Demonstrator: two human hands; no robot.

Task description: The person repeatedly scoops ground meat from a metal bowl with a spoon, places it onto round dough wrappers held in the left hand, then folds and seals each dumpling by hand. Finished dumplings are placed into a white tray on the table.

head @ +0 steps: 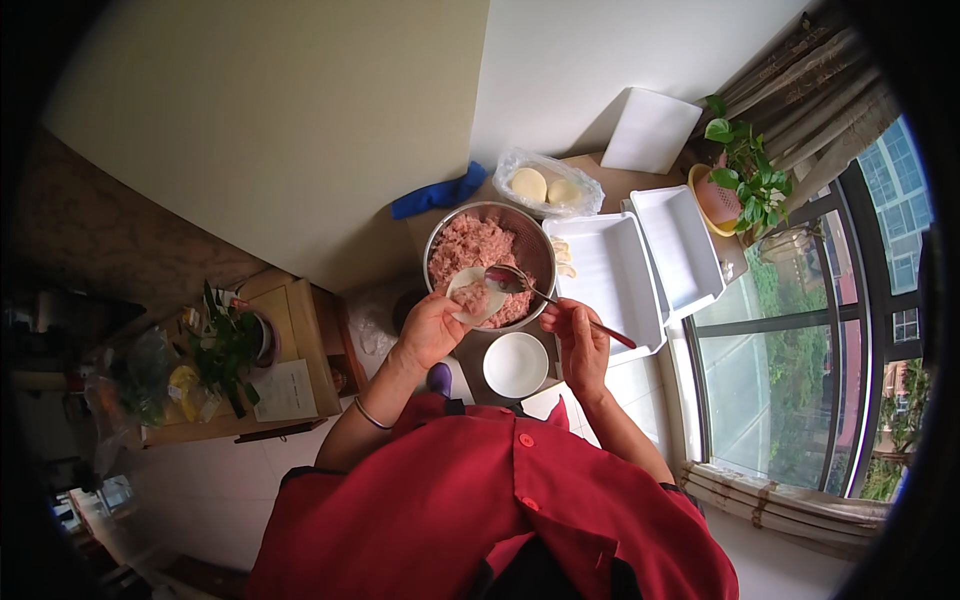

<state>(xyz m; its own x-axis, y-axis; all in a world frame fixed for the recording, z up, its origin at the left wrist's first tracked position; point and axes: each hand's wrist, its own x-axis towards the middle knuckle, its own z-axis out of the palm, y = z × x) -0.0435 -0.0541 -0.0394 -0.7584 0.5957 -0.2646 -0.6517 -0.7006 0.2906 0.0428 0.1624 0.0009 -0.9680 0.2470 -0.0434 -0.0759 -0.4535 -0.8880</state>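
Note:
My left hand holds a round dumpling wrapper by its edge, above the near side of a steel bowl. A lump of minced meat lies on the wrapper. In my right hand is a metal spoon, its bowl over the wrapper's far right edge and its handle sticking out to the right. More pink minced meat fills much of the steel bowl. A white bowl stands just below, nearer to my body.
Right of the steel bowl is a white plastic tray with several folded dumplings at its left side. A second white tray adjoins it. Behind lie stacked wrappers in a plastic bag, a blue cloth, a white board and a potted plant.

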